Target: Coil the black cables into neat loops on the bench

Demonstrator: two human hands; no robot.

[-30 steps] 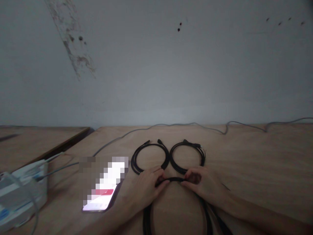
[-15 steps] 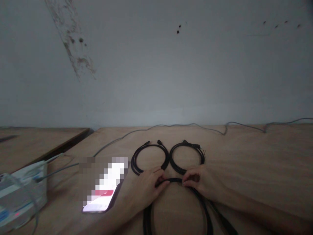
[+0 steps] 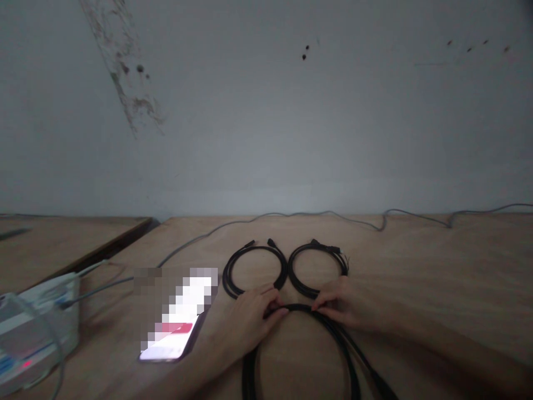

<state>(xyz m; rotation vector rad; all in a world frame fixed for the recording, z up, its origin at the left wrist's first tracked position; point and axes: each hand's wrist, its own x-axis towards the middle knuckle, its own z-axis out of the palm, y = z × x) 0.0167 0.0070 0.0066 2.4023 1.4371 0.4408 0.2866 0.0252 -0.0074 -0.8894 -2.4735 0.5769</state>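
A black cable (image 3: 348, 351) is bent into a large loop in front of me, its lower part cut off by the frame's bottom edge. My left hand (image 3: 254, 319) pinches the top of this loop on the left side. On the right, my right hand (image 3: 343, 303) grips the same cable between thumb and fingertips. A loose cable end with a thick black connector (image 3: 381, 383) trails from the loop toward the lower right. Just beyond my hands lie two smaller coils side by side, the left coiled cable (image 3: 227, 276) and the right coiled cable (image 3: 293, 273).
A phone (image 3: 166, 354) with a lit, pixelated screen lies left of my left hand. Farther left is a white power strip (image 3: 50, 333) with cords and a red light. A thin grey cord (image 3: 233, 223) runs along the wooden table's (image 3: 437, 278) back, near the wall (image 3: 266, 122).
My right hand's fingers have shifted slightly on the cable, and the trailing end with the connector has swung a little left. My left hand stays in place.
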